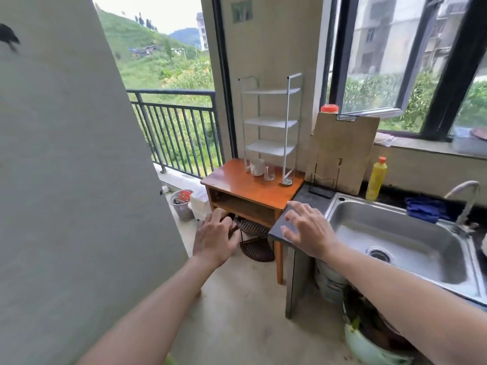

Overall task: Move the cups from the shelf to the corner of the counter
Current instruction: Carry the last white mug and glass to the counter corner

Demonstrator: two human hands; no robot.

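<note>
Hands come first, low in the middle of the frame: my left hand point(214, 234) is stretched forward with the fingers spread and nothing in it, hanging over the floor in front of the wooden table point(253, 189), and my right hand point(307, 229) is just as open and empty, palm down above the dark counter point(287, 225) where its end meets the table. I judge both are held loose and wide because I am only reaching in, with no grip chosen yet. To the right of that hand the steel sink point(400, 233) fills the counter, which leaves the bare strip at the counter's near-left corner as the likely landing place for the cups. Under the table a dark wire rack point(254, 239) sits on the floor, out of my path. Farther back, at mid-frame, the white tiered shelf point(271, 122) stands on the tabletop against the wall; its three upper tiers look bare. At its foot, between its legs, are the things I want: a white cup point(257, 166) and, just beside it to the right, a clear glass cup point(269, 173). They stand upright and close together, so each hand could take one. Beyond, a cutting board point(345, 151) leans on the wall and a yellow bottle point(376, 179) stands by the sill, both clear of the reach.
</note>
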